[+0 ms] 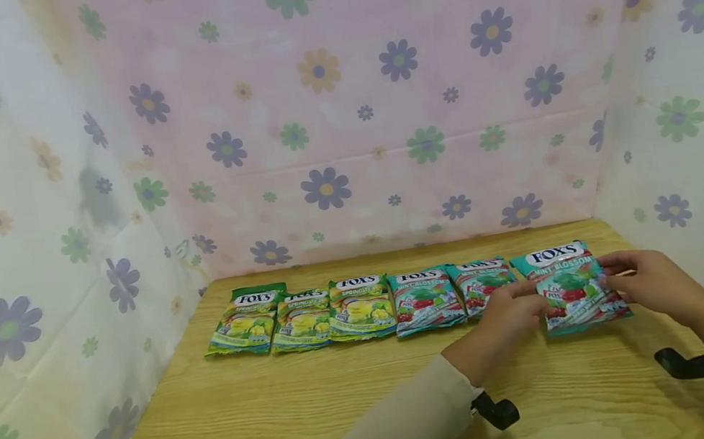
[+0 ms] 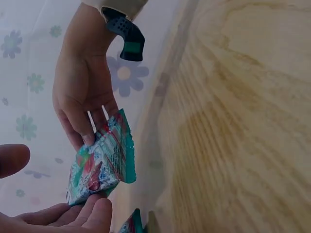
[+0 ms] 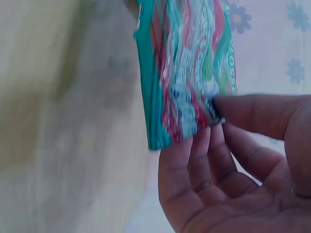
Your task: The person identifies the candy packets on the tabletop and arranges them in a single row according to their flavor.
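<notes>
A teal Fox's Mint Blossom candy bag [image 1: 571,288] is held up tilted at the right of the row, its front toward me. My right hand [image 1: 655,283] pinches its right edge; in the right wrist view the thumb [image 3: 262,114] lies on one face of the bag [image 3: 187,73] and the fingers behind it. My left hand [image 1: 507,318] is at the opposite edge. In the left wrist view its fingers [image 2: 92,216] touch the bag [image 2: 99,165] from behind or below, while its thumb [image 2: 12,160] stands apart from it.
Left of the held bag, two teal Mint Blossom bags [image 1: 426,301] [image 1: 479,281] lie in a row with three green-yellow Spring Tea bags [image 1: 246,322] [image 1: 301,323] [image 1: 361,309]. They lie on a wooden table [image 1: 251,419]. Flowered cloth [image 1: 354,125] surrounds its back and sides.
</notes>
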